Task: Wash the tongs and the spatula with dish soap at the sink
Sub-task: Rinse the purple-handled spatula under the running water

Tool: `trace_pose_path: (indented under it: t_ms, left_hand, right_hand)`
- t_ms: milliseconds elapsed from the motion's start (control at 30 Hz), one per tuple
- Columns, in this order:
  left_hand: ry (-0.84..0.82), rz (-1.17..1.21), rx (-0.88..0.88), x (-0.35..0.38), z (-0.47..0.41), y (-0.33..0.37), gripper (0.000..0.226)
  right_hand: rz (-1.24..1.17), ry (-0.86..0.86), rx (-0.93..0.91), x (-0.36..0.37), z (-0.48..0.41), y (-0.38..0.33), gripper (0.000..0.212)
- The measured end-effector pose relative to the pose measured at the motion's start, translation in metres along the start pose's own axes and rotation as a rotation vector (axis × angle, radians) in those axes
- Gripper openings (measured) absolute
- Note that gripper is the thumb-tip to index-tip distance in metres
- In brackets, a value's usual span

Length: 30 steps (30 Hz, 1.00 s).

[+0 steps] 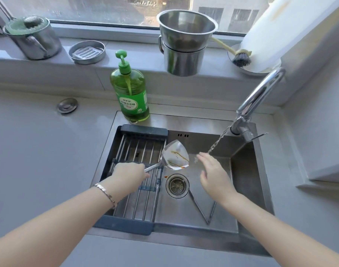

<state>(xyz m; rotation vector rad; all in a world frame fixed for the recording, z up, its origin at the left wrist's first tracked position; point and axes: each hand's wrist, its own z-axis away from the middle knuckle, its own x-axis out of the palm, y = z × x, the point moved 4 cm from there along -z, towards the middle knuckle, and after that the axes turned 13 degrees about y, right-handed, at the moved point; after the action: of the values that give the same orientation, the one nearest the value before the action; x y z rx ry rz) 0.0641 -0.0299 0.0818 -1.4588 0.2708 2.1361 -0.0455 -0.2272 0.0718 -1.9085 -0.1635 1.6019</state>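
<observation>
Over the sink (184,122), dish soap bottle (131,93) on its far ledge and tongs (200,211) on its near floor, the left hand (129,173) grips the sauce-streaked spatula (176,155), the right hand (213,174) spread empty under a stream (216,143) that could splash off the blade.

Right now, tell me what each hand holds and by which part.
The left hand grips the spatula by its metal handle. The right hand holds nothing; its straight fingers are at the running water.

- Dish soap bottle (129,93), upper centre: translucent green, green-and-white label.
- Spatula (176,155), centre: silver, streaked orange-brown.
- Drying rack (124,225), lower centre-left: dark blue-grey frame, silver bars.
</observation>
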Motion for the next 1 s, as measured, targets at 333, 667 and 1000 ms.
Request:
trace_pose_path:
  t_ms: [333,667,1000]
  left_hand:
    - [-0.190,0.099,0.158,-0.042,0.004,0.081,0.041]
    - [-0.233,0.200,0.187,-0.044,0.006,0.074,0.040]
    - [-0.186,0.214,0.188,-0.050,0.010,0.066,0.039]
  right_hand:
    - [0.159,-0.294,-0.161,0.020,0.032,0.017,0.073]
    - [0.289,-0.275,-0.381,0.012,0.021,0.032,0.081]
    - [0.378,-0.277,-0.285,0.008,-0.006,0.033,0.086]
